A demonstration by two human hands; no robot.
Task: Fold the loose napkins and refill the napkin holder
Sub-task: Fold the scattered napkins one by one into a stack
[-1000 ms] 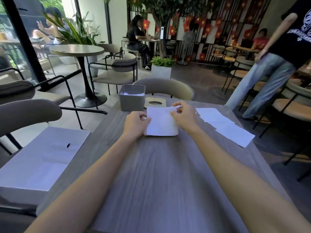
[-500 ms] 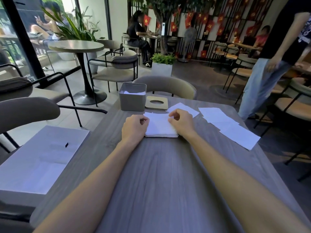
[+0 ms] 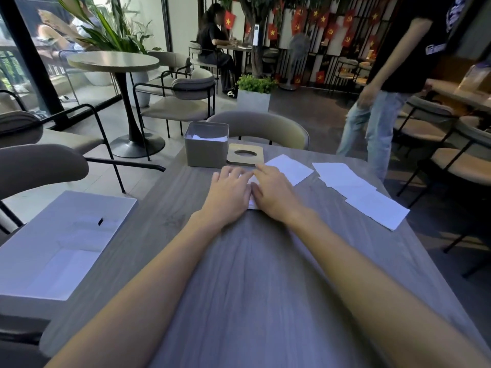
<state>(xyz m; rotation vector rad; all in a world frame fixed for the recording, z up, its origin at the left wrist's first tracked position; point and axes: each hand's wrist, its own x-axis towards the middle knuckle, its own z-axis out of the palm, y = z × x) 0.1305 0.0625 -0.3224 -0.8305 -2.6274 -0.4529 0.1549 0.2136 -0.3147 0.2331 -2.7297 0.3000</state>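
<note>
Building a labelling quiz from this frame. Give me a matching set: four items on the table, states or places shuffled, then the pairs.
Items:
1. napkin holder
2. holder lid
3. folded napkin
4. loose napkins

States:
A. pressed flat under both hands
B. spread unfolded along the table's right edge
C. open-topped, white napkins inside
D. lying flat on the table, oval hole up

Pairs: 1-C, 2-D, 3-A, 4-B. The left hand and right hand lie palm-down on the napkin.

Bare left hand & right hand, forearms bare, no sleeves/rings/watch seen.
</note>
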